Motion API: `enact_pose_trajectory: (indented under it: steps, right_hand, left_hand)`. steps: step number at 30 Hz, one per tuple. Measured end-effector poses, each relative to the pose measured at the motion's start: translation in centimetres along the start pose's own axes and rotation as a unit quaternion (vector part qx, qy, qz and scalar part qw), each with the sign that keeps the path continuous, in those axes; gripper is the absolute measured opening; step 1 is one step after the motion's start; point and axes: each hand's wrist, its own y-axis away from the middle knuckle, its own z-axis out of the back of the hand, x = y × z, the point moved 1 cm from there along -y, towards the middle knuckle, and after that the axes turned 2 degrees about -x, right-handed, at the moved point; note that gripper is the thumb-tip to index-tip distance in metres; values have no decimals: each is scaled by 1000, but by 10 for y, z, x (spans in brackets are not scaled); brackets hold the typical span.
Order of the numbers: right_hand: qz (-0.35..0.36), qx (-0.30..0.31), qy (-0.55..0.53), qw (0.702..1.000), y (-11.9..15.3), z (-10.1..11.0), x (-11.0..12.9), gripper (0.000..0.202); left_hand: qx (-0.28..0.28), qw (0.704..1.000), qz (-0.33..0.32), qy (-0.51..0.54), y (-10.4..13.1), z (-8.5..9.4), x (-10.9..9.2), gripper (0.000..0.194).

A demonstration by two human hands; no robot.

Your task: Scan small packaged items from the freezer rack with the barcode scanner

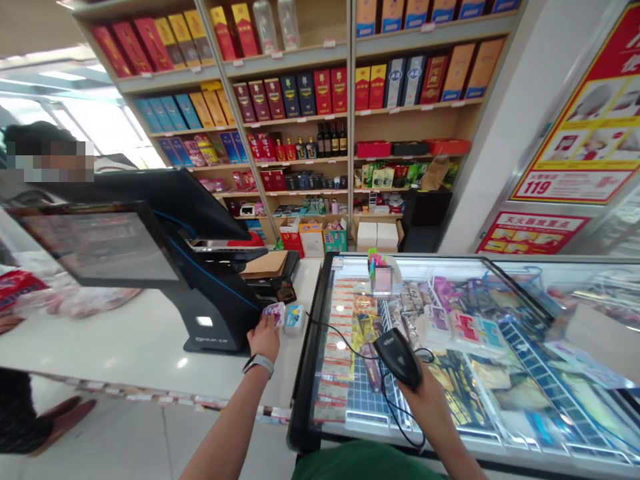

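Note:
My left hand (265,339), with a watch (259,364) on its wrist, has its fingers closed on a small purple-and-white pack (275,311) on the counter. A similar blue-and-white pack (295,317) lies just right of it. Over the glass-topped freezer, my right hand (424,393) grips a black barcode scanner (400,358), whose cable (345,335) loops over the glass. More packs in purple (438,318), red (465,327) and blue (491,332) lie on the freezer beyond the scanner.
A black checkout terminal (210,300) stands left of my left hand on the white counter (125,353). Another person (43,150) is beyond it at the left. The freezer (323,267) fills the right side. Shelves (295,57) of boxes and bottles line the back.

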Motion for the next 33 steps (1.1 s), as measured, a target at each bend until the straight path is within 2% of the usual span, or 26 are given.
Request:
enact_pose_trajectory:
  steps: [4,18,26,33]
  right_hand:
    - [-9,8,-19,1000,1,1,5,36]
    - [-18,12,-5,1000,4,-1,-4,41]
    - [-8,0,19,1000,4,1,2,35]
    - [-12,2,11,1000,5,2,7,35]
  left_hand:
    - [-16,1000,-9,-18,0,3,-1,42]
    - [39,990,-81,-106,-2,13,-16,39]
    - [36,989,-106,-98,-5,5,-20,45]
    - [24,994,-100,-27,-5,0,-20,40]
